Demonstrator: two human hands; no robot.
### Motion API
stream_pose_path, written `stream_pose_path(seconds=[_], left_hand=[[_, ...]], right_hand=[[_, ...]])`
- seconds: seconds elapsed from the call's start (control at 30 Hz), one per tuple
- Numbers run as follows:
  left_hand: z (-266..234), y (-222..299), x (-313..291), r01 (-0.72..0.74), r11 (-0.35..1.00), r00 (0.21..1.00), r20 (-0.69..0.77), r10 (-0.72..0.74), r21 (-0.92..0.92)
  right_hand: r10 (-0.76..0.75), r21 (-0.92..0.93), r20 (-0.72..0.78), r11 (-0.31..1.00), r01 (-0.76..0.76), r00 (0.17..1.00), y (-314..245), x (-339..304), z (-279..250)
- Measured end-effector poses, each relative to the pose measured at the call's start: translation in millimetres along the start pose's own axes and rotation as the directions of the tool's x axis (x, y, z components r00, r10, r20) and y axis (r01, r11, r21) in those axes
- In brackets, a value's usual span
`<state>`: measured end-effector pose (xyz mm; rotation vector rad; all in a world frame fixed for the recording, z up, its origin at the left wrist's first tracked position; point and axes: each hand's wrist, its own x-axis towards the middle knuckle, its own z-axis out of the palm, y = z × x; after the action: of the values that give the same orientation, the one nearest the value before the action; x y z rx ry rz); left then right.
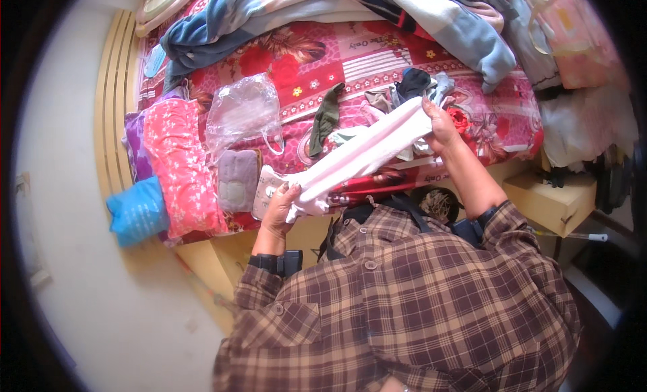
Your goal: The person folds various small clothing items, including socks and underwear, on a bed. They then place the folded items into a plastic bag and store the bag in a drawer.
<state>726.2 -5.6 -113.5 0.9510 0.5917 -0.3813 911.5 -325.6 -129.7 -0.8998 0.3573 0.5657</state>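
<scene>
Holding a white cloth point(367, 149) between left grip point(276, 210) and right grip point(441, 127), over the near side of a bed point(296, 70). Closed at both ends: pinching the lower-left end with the left grip, thumb on top, and clasping the upper-right end with the right.

Could slip from the left grip, by my reckoning, if pinched too close to the hem. Could sag and drag over the green cloth point(327, 120), lying between the two grips and farther out, if let slack. Might disturb the small clothes pile point(412, 84), just beside and beyond the right grip, if swept low. Could twist along its length, if turned unevenly at the two ends.

Running, by its long axis, on a slant from left grip to right grip: nearer the plaid shirt point(371, 291) at the left, pointing outward and rightward at the other end. Drooping a little below the left grip. Narrow and strip-like; cannot tell whether folded or bunched.

Noted left of the left grip: dotted pale cloth point(264, 193) just beside, then grey-purple folded cloth point(237, 179), pink bundle point(178, 163), blue bag point(138, 210). Farther out from the left grip: clear plastic bag point(244, 112).
</scene>
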Motion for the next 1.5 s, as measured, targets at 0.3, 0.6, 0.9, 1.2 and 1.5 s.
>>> stream_pose_path(seconds=[0.3,0.6,0.9,1.2,1.5], left_hand=[[1.0,8.6,3.6,-0.102,0.995,0.993,-0.063,0.103,0.016],[0.7,23.1,3.9,-0.253,0.955,0.965,0.028,0.26,-0.153],[-13.0,19.2,15.3,-0.357,0.902,0.921,-0.073,0.384,0.241],[23.7,12.5,6.9,-0.024,0.937,0.971,0.23,-0.061,0.35],[48.6,-10.4,4.7,0.034,0.987,0.981,0.184,-0.063,0.157]], right_hand=[[0.094,0.114,-0.035,0.989,-0.09,0.995,10.5,-0.5,-2.0],[-0.098,-0.288,-0.167,0.956,0.047,0.981,19.8,9.6,-1.6],[0.129,-0.568,0.163,0.823,-0.014,0.978,6.2,-36.4,65.7],[0.202,-0.46,0.39,0.888,0.0,0.899,6.7,-25.3,114.5],[-0.219,-0.897,0.36,0.185,0.401,0.907,40.4,-21.6,97.2]])
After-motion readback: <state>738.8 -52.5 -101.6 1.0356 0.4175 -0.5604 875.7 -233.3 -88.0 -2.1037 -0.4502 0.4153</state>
